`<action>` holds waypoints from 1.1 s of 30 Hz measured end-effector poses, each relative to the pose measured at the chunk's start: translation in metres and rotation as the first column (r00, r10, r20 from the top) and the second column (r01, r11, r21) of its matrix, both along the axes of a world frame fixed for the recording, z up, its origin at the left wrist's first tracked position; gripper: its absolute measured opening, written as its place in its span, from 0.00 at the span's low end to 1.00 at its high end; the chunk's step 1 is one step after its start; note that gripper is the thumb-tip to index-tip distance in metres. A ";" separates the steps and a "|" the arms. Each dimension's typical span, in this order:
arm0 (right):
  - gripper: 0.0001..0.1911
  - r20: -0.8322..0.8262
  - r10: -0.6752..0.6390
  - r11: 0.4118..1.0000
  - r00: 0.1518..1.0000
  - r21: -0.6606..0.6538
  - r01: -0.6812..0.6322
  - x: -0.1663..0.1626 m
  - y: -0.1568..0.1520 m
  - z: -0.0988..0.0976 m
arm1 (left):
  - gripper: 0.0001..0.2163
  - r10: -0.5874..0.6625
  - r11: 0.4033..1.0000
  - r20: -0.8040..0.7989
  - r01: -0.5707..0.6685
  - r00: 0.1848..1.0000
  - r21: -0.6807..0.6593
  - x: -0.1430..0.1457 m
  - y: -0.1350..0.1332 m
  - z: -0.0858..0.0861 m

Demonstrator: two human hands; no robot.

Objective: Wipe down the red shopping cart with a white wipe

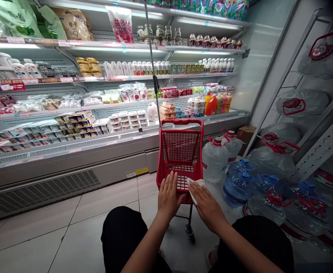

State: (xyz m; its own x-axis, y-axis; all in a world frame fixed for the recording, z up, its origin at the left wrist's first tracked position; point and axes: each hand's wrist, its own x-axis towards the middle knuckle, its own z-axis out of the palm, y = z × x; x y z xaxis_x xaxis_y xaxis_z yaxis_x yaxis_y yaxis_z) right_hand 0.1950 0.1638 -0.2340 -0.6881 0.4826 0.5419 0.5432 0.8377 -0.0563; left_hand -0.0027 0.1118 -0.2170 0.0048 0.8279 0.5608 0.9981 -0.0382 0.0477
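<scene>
A small red shopping cart point(180, 148) stands on the tiled floor right in front of me, its basket holding nothing that I can see. My left hand point(169, 195) lies flat on the near wall of the basket, fingers stretched out and open. My right hand point(207, 204) presses a white cloth point(194, 185) against the cart's near right corner with flat fingers. I am crouched, my knees in dark trousers at the bottom of the view.
A long refrigerated display point(98, 113) with yogurts, bottles and packets runs along the left and back. Large water jugs point(220, 159) crowd the floor right of the cart, beside a metal rack point(319, 144). A thin pole point(152, 60) rises behind the cart. Bare tiles point(69, 227) lie on the left.
</scene>
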 end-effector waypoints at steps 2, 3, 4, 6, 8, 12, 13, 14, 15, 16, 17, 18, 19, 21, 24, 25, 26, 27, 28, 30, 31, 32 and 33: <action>0.43 -0.023 0.008 1.000 1.000 0.023 -0.007 -0.015 -0.006 -0.002 | 0.42 -0.039 0.999 -0.019 0.040 0.999 0.015 0.014 0.000 -0.003; 0.44 -0.031 0.010 0.999 0.999 0.031 -0.009 -0.020 -0.008 -0.003 | 0.42 -0.064 0.998 -0.039 0.065 0.997 0.010 0.017 0.001 -0.002; 0.44 -0.033 0.010 0.999 0.999 0.036 -0.009 -0.023 -0.010 -0.004 | 0.42 -0.093 0.996 -0.065 0.093 0.994 -0.004 0.016 0.002 0.000; 0.44 -0.010 0.015 0.999 1.000 0.033 -0.014 -0.017 -0.010 -0.005 | 0.41 -0.154 0.988 -0.112 0.151 0.982 -0.043 0.005 0.004 0.008; 0.42 0.020 0.006 1.000 1.000 0.016 -0.006 0.002 -0.003 -0.005 | 0.45 -0.195 0.979 -0.135 0.185 0.971 -0.079 -0.015 0.006 0.020; 0.38 -0.017 -0.124 0.992 0.992 -0.025 0.123 0.051 0.025 -0.004 | 0.51 -0.248 0.963 -0.116 0.232 0.962 -0.139 -0.046 0.013 0.035; 0.38 -0.035 -0.155 0.988 0.987 -0.035 0.154 0.058 0.031 -0.005 | 0.50 -0.265 0.957 -0.105 0.248 0.959 -0.147 -0.048 0.015 0.034; 0.37 -0.053 -0.179 0.983 0.982 -0.045 0.177 0.062 0.035 -0.006 | 0.49 -0.272 0.955 -0.092 0.257 0.958 -0.146 -0.046 0.017 0.033; 0.37 -0.071 -0.196 0.980 0.978 -0.053 0.192 0.062 0.037 -0.007 | 0.48 -0.266 0.958 -0.077 0.255 0.961 -0.135 -0.042 0.019 0.030; 0.37 -0.087 -0.204 0.978 0.975 -0.061 0.199 0.059 0.037 -0.008 | 0.48 -0.253 0.963 -0.061 0.245 0.966 -0.117 -0.037 0.020 0.027; 0.37 -0.098 -0.201 0.979 0.975 -0.064 0.195 0.052 0.034 -0.009 | 0.47 -0.235 0.968 -0.047 0.230 0.971 -0.098 -0.030 0.022 0.023; 0.38 -0.105 -0.186 0.982 0.977 -0.062 0.180 0.042 0.029 -0.010 | 0.47 -0.217 0.974 -0.034 0.214 0.976 -0.078 -0.023 0.023 0.019; 0.38 -0.103 -0.160 0.986 0.982 -0.055 0.155 0.030 0.021 -0.012 | 0.46 -0.201 0.978 -0.024 0.200 0.979 -0.062 -0.016 0.024 0.015; 0.40 -0.084 -0.098 0.995 0.992 -0.044 0.095 0.006 0.004 -0.014 | 0.42 -0.173 0.984 -0.012 0.173 0.985 -0.033 -0.003 0.024 0.009; 0.44 -0.066 -0.040 0.999 0.997 -0.038 0.037 -0.016 -0.018 -0.016 | 0.39 -0.137 0.991 -0.010 0.137 0.991 0.002 0.013 0.021 0.004; 0.44 -0.060 -0.024 0.999 0.998 -0.039 0.021 -0.016 -0.022 -0.016 | 0.39 -0.122 0.992 -0.010 0.122 0.992 0.012 0.017 0.019 0.003; 0.44 -0.049 -0.005 0.999 0.999 -0.041 0.003 -0.013 -0.024 -0.017 | 0.39 -0.116 0.993 -0.012 0.116 0.993 0.019 0.021 0.016 0.003; 0.43 -0.034 0.013 0.999 0.999 -0.044 -0.014 -0.006 -0.023 -0.017 | 0.39 -0.125 0.992 -0.016 0.125 0.992 0.018 0.025 0.013 0.003; 0.42 -0.019 0.026 0.999 0.999 -0.047 -0.027 0.004 -0.020 -0.017 | 0.39 -0.149 0.989 -0.021 0.149 0.989 0.008 0.027 0.010 0.004; 0.39 -0.005 0.021 0.999 1.000 -0.049 -0.021 0.030 -0.009 -0.017 | 0.41 -0.235 0.972 -0.025 0.234 0.972 -0.036 0.031 0.005 0.007; 0.38 -0.010 -0.002 0.999 1.000 -0.049 0.002 0.043 -0.001 -0.018 | 0.42 -0.290 0.955 -0.024 0.288 0.957 -0.067 0.031 0.004 0.010; 0.36 -0.021 -0.035 0.998 0.999 -0.054 0.034 0.056 0.007 -0.018 | 0.43 -0.350 0.933 -0.027 0.346 0.937 -0.099 0.030 0.004 0.014; 0.35 -0.033 -0.074 0.995 0.997 -0.065 0.072 0.068 0.016 -0.019 | 0.43 -0.406 0.908 -0.035 0.399 0.913 -0.129 0.027 0.005 0.018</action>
State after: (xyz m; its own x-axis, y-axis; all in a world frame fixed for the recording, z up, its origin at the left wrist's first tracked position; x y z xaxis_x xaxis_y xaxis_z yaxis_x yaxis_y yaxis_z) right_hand 0.2627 0.1797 -0.2525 -0.6304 0.5650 0.5324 0.5996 0.7899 -0.1284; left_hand 0.0247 0.1171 -0.1994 0.3818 0.8079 0.4489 0.9003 -0.4350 0.0171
